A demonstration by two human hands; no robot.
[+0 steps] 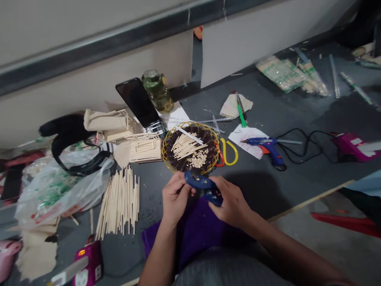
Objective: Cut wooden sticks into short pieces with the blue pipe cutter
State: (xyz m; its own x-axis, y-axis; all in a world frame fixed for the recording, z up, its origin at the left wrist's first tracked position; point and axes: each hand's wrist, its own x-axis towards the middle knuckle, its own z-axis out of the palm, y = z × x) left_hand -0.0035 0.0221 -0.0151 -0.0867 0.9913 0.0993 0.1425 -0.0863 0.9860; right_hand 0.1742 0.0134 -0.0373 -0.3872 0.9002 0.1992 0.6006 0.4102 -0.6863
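In the head view, low centre of the frame, both hands meet over a purple cloth (193, 234). The right hand (232, 204) is wrapped around the handle of a blue glue gun (202, 184), and the left hand (175, 196) pinches in at its nozzle end; whether a stick sits between those fingers is hard to tell from this angle.

Just above them sits a round wire basket (166, 153) holding cut stick pieces, with a fan of long wooden sticks (120, 202) lying to its left.

My reading of the risk: the left fingertips are very near the nozzle, so hot glue could burn them or drip onto the cloth; a tug on a cord could also drag the second gun.

Counted: two glue guns, the held one and a second blue glue gun (268, 146) resting on paper at centre right; one basket; one phone (137, 101) propped upright at upper centre; one glass jar (157, 90) beside it; one stick-built model (143, 147) left of the basket; two magenta boxes, lower left (89, 262) and far right (348, 145).
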